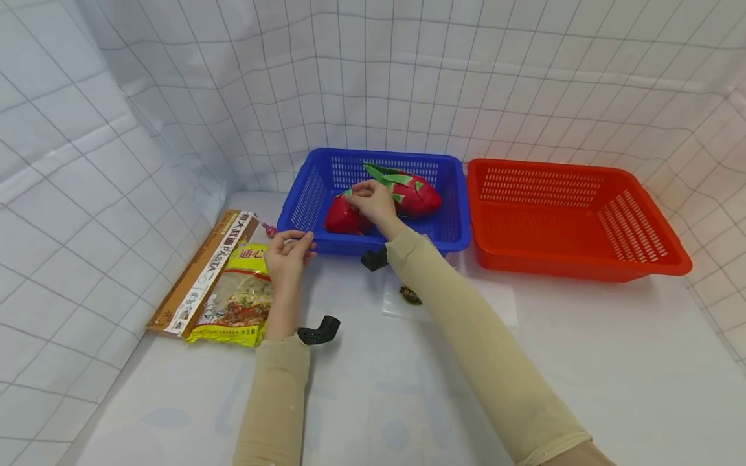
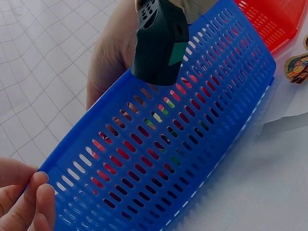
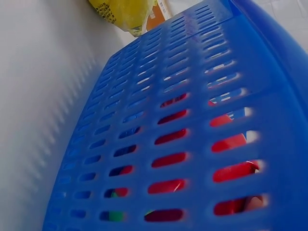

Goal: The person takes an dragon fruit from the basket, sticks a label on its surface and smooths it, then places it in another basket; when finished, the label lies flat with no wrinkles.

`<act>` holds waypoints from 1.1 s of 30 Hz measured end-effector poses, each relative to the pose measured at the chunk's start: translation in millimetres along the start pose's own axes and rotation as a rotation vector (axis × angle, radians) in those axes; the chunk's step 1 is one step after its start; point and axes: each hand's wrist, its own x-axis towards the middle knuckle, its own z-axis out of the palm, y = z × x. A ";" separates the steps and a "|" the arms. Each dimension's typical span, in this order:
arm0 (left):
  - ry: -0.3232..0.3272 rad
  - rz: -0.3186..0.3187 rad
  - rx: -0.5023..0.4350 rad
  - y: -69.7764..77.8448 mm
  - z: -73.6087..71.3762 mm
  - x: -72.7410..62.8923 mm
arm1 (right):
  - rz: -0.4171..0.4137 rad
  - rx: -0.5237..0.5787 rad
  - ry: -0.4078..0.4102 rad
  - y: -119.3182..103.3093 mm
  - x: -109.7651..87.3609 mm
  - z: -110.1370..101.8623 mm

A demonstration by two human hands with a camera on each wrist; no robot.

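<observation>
Two red dragon fruits with green leaf tips lie in a blue plastic basket [image 1: 344, 244]. The larger dragon fruit [image 1: 424, 198] is at the back right, and the smaller dragon fruit [image 1: 340, 217] is nearer the front left. My right hand [image 1: 375, 204] reaches over the front wall and pinches the top of the smaller fruit with curled fingers. At the front left corner, my left hand [image 1: 287, 259] grips the basket rim between thumb and fingers, as the left wrist view also shows. Through the slots in the right wrist view, only red and green patches of fruit appear.
A red basket [image 1: 542, 264] stands right beside the blue one. On the left lie a brown pasta box [image 1: 195, 278], a yellow food packet [image 1: 233, 298] and a small pink wrapped item [image 1: 269, 230]. A clear plastic bag [image 1: 495, 301] lies in front of the baskets, partly beneath my right forearm.
</observation>
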 end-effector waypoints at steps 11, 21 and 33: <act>-0.011 0.005 0.023 -0.9 4.0 -2.2 | 0.022 0.003 0.080 0.3 -3.8 -10.8; -0.061 0.001 0.147 6.7 0.4 -9.4 | -0.057 0.092 0.047 -15.6 -20.2 -39.4; -0.292 0.448 0.299 76.3 6.3 -54.6 | -0.362 0.234 -0.101 -55.3 -81.1 -108.6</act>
